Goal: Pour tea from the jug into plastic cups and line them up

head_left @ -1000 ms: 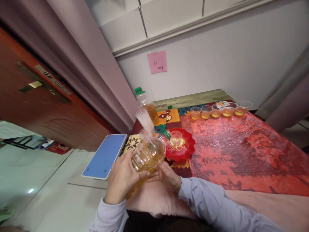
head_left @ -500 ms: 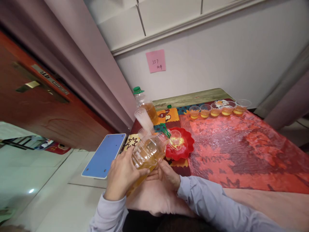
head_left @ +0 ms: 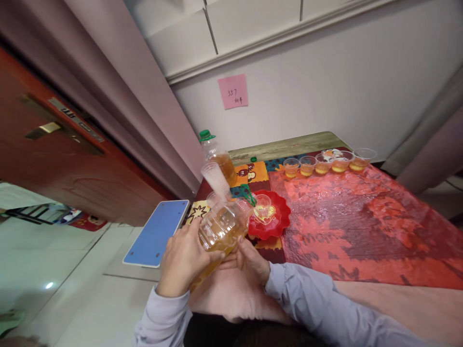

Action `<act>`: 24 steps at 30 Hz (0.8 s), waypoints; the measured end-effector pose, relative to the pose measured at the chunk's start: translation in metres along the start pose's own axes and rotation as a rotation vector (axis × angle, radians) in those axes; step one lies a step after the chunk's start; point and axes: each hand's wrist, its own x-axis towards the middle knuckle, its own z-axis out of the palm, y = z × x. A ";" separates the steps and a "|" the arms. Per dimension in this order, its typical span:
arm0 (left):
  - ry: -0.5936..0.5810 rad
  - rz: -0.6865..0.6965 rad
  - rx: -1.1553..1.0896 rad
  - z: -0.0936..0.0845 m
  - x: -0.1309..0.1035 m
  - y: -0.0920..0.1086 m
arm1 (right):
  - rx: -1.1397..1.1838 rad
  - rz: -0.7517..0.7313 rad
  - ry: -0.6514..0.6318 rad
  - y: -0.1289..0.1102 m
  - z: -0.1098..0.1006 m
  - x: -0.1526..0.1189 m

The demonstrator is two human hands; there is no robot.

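A large clear bottle of amber liquid (head_left: 220, 229) is tilted, its neck toward the red scalloped plate (head_left: 280, 219). My left hand (head_left: 186, 258) wraps round its lower left side. My right hand (head_left: 249, 260) grips it from below on the right, its fingers partly hidden. At the bottle's mouth, over the plate, is a clear plastic cup (head_left: 263, 206); whether liquid flows cannot be made out. A green strap (head_left: 248, 193) hangs at the neck. Behind the bottle leans a stack of clear cups (head_left: 216, 178).
A second bottle (head_left: 223, 166) with a green cap stands at the back. Several cups of amber liquid (head_left: 322, 166) line the table's far edge. A loose green cap (head_left: 253, 159) lies near the wall. A blue board (head_left: 157, 233) is left of the table (head_left: 333, 226).
The liquid inside the held bottle has shifted slightly toward its neck. Both hands keep nearly the same place.
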 end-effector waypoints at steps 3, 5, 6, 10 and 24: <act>-0.008 -0.003 -0.010 0.000 0.001 0.000 | 0.006 0.001 0.006 0.000 0.000 0.000; -0.007 0.001 -0.015 -0.001 0.001 0.001 | 0.008 0.003 0.011 0.000 0.000 0.000; -0.007 0.001 -0.015 -0.001 0.001 0.001 | 0.008 0.004 0.011 0.000 0.000 0.001; -0.019 -0.009 -0.006 -0.002 0.001 0.002 | 0.011 -0.006 0.011 -0.001 -0.001 0.001; -0.026 -0.006 0.004 -0.003 0.003 0.002 | 0.026 -0.010 0.019 0.001 -0.001 0.002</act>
